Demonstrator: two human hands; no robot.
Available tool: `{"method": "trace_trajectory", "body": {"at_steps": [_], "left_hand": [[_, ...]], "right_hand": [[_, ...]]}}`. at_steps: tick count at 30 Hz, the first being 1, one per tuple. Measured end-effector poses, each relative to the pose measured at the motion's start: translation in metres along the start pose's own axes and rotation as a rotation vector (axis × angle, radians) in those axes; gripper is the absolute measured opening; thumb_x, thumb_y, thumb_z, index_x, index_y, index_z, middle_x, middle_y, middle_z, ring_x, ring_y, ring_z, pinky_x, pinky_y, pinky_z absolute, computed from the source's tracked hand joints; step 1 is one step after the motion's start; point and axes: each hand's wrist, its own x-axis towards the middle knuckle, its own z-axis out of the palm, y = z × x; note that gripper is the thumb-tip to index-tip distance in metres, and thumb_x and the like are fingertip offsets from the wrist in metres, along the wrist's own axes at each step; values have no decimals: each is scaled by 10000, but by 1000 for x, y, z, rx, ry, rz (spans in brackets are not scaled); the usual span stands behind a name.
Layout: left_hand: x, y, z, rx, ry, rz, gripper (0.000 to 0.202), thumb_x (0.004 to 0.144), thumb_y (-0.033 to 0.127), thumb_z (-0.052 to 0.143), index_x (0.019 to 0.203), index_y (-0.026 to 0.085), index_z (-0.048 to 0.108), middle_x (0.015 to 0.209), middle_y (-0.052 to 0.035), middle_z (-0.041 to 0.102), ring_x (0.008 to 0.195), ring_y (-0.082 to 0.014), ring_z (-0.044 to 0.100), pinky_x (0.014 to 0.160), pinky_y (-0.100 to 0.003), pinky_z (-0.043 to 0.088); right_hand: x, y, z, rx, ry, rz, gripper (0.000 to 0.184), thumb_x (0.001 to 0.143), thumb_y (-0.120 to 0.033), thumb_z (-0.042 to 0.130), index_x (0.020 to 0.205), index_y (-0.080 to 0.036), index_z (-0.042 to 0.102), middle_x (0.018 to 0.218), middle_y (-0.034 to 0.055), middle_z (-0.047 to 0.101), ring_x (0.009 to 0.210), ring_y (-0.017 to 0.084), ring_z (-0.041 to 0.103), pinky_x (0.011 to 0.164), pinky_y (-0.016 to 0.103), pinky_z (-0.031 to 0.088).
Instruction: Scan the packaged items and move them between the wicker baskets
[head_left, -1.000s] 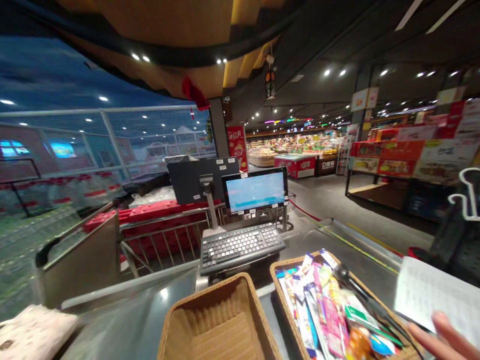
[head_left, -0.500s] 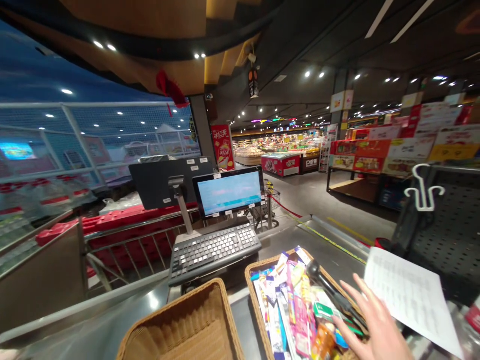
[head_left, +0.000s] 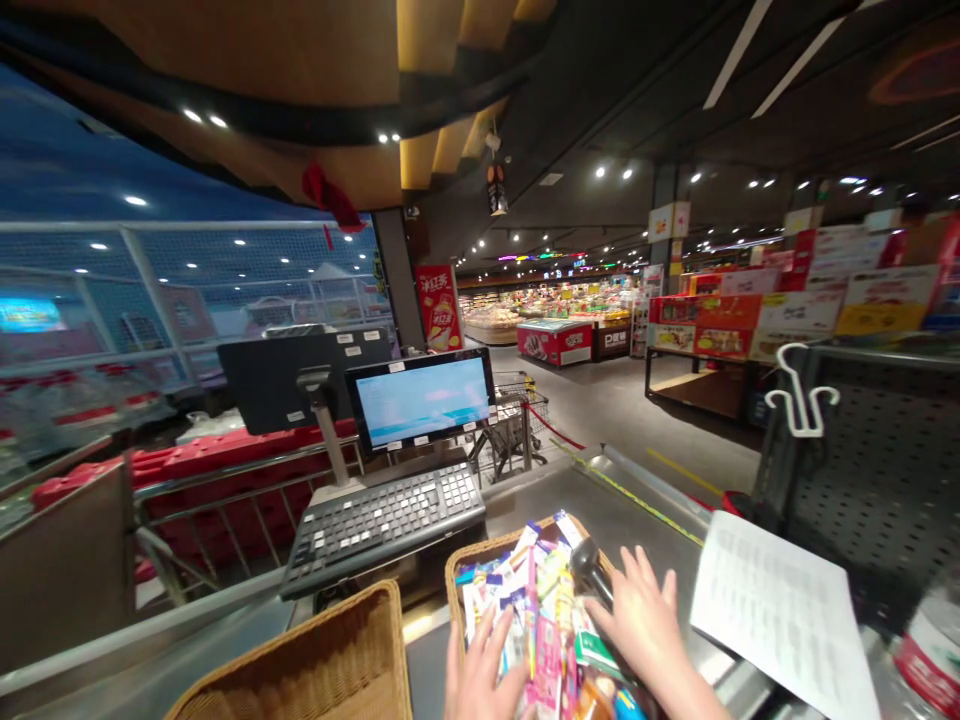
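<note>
**Here, left hand (head_left: 486, 668) and right hand (head_left: 646, 622) open over a packed wicker basket (head_left: 452, 588)**

Farthest left, we see clear bottles (head_left: 79, 405) with red labels, blurred and partly hidden, then red plastic barriers (head_left: 199, 455) behind metal rails. The dark back of a monitor (head_left: 262, 382) rises on a stand in front of them. Below, at the lower edge, we find a second wicker basket (head_left: 330, 650), its ribbed inner wall showing. A black keyboard (head_left: 390, 525) slants beyond it, beneath a lit screen (head_left: 424, 400); farther back hangs a red banner (head_left: 439, 305).

Next, the packed basket stands on the metal bench (head_left: 544, 492). Our left hand lies over its left side with fingers extended and apart; we cannot tell whether they touch the slim, colourful packets (head_left: 547, 635) heaped inside. A red chest freezer (head_left: 555, 342) stands well behind. Along the basket's right side lies a black handled device (head_left: 590, 563), and our right hand, fingers fanned, partly covers it; contact there we cannot judge.

Farther right, we see a printed paper sheet (head_left: 780, 610), a white hook (head_left: 802, 395) against a dark perforated panel (head_left: 877, 480), and a red-labelled bottle (head_left: 930, 650) cut by the edge.
</note>
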Motion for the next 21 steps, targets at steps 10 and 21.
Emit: {"method": "trace_trajectory", "body": {"at_steps": [10, 21], "left_hand": [[63, -19, 14, -132, -354, -217, 351, 849, 193, 526, 1184, 250, 612, 1479, -135, 423, 1393, -328, 336, 1091, -665, 239], [146, -43, 34, -143, -483, 421, 212, 893, 281, 546, 1042, 267, 695, 1517, -92, 368, 1416, -314, 296, 1095, -670, 209]], "right_hand": [[21, -7, 7, 118, -100, 36, 437, 802, -316, 443, 1174, -171, 622, 1240, 162, 613, 1301, 373, 423, 1037, 705, 201], [25, -9, 4, 139, -75, 25, 413, 828, -354, 451, 1144, -148, 620, 1152, 183, 630, 1183, 344, 520, 1007, 665, 270]]}}
